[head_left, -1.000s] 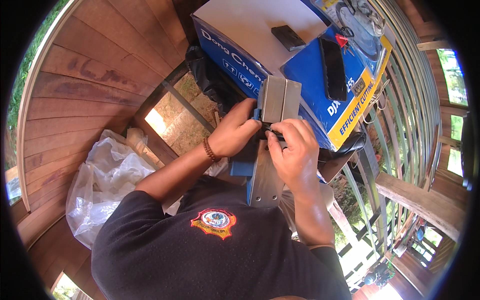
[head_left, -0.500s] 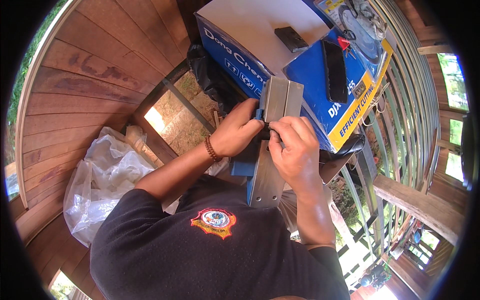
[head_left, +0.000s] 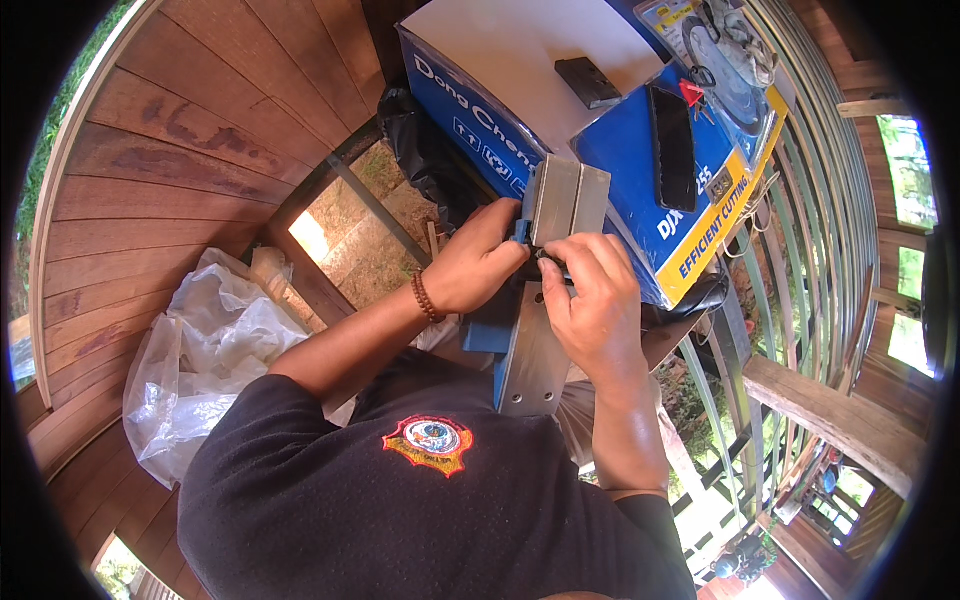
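Observation:
Sole up in front of my chest is an upturned blue electric planer (head_left: 528, 360), its long metal sole split by a dark gap across the middle. From the left, my left hand (head_left: 478, 258) grips the planer's side by that gap, fingers curled and thumb at the dark cutter area. My right hand (head_left: 598, 295) reaches in from the other side, closed, with thumb and index finger pinched at the same gap. Something small and dark shows between the right fingertips; its kind is hidden. Both hands' fingertips nearly meet there.
Just beyond stands a blue and white cardboard box (head_left: 590, 150), carrying a black phone (head_left: 673, 148), a dark block (head_left: 588, 82), red-tagged keys (head_left: 693, 95) and a clear-packed item (head_left: 735, 65). Crumpled clear plastic (head_left: 215, 350) lies at left; metal slats and a wooden beam (head_left: 835, 420) are at right.
My right thumb and fingers have shifted slightly at the gap in the sole. The left hand and the planer stay almost in place; the whole view has moved a little.

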